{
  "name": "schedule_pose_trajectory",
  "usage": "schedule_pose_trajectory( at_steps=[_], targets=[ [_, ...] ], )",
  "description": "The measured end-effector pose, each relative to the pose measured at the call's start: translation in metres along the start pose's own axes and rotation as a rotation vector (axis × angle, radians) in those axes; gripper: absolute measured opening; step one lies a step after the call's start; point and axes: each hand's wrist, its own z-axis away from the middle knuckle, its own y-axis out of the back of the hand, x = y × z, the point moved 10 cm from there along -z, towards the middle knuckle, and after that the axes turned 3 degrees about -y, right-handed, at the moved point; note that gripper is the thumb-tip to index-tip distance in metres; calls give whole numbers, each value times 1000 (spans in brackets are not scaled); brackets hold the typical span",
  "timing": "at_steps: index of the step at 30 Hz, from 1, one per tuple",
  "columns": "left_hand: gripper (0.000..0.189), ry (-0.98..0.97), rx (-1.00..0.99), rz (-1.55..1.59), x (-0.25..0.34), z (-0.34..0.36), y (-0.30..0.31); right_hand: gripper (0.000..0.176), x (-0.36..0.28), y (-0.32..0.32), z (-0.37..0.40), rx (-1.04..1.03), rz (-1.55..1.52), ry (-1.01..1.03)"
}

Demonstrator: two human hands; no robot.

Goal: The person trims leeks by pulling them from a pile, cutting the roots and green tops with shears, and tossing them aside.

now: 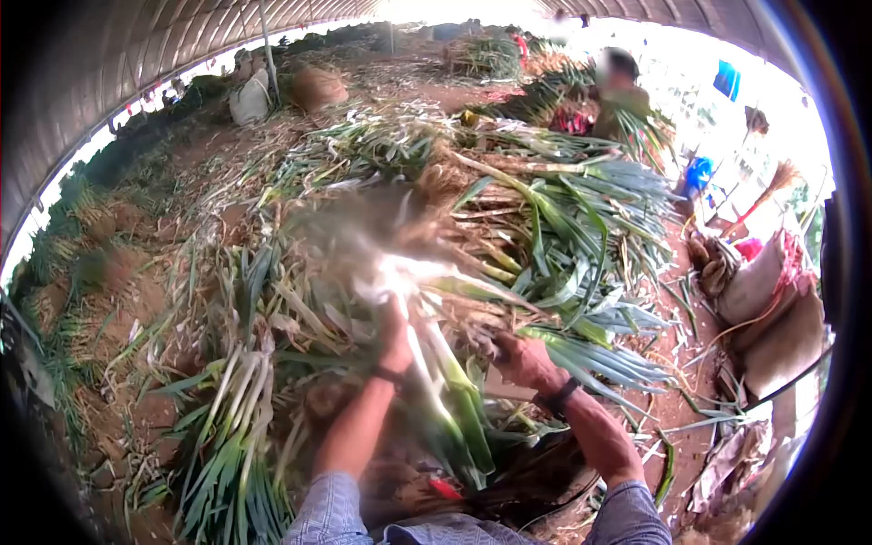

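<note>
White-and-green leek stalks [440,363] lie across the middle, their leaves pointing down toward my lap. My left hand [393,322] is at their pale upper part; glare and motion blur hide its fingers. To the right, my right hand [527,357] has its fingers curled at the dark, dirty root ends beside the stalks; what it grips is too unclear to name. A large heap of leeks [563,209] with green leaves spreads beyond my hands. At the lower left lies another bunch of leeks [238,409], leaves toward me.
Another person [619,91] is at the back right near more leeks. Sacks [772,300] stand on the right, a broom [767,195] behind them. A white sack [250,98] and a brown one [318,89] sit at the back left. Loose leaves litter the soil.
</note>
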Motion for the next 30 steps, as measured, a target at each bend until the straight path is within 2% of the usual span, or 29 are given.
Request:
schedule_pose_trajectory(
  at_steps=[2, 3, 5, 9, 10, 11, 13, 14, 15, 17, 18, 21, 22, 23, 26, 29, 30],
  targets=[
    [64, 163, 52, 85, 1, 9, 21, 27, -15, -19, 7, -43, -29, 76],
    [65, 103, -12, 72, 2, -13, -4, 26, 9, -11, -11, 2, -71, 93],
    [66, 54, -105, 65, 16, 1, -14, 23, 7, -3, -6, 28, -148, 81],
    [64, 131, -121, 20, -1, -5, -11, 29, 16, 2, -6, -72, -146, 48],
    [62, 129, -57, -88, 3, -5, -3, 30, 16, -3, -6, -94, -136, 61],
    [65, -85, -7, -302, 28, -12, -4, 31, 23, -8, -2, -105, -129, 57],
    [72, 39, 24, -378, 34, -22, 3, 32, 29, -12, 0, -126, -101, 52],
    [79, 15, 85, -450, 42, -25, 4, 32, 32, -11, 1, -127, -91, 34],
    [86, 72, 89, -429, 42, -29, 5, 33, 34, -12, 3, -131, -81, 19],
    [90, 67, 139, -450, 54, -38, 7, 33, 36, -13, 2, -112, -129, 36],
    [91, 135, 95, -452, 57, -37, 1, 33, 34, -10, 2, -99, -151, 45],
    [84, 154, -34, -426, 54, -48, -8, 31, 33, -9, 5, -137, -159, -43],
    [77, 148, -4, -425, 49, -53, -3, 31, 30, -6, 5, -157, -173, -78],
    [68, 61, 59, -479, 52, -57, 1, 31, 32, -6, 6, -149, -162, -74],
    [62, 42, 18, -193, 39, -67, 5, 32, 30, -7, 6, -121, -169, -49],
    [58, 61, 42, -365, 34, -71, 8, 31, 27, -4, 8, -160, -160, -100],
    [56, 46, 31, -312, 25, -80, 12, 31, 21, 2, 9, -146, -139, -87]
  ],
)
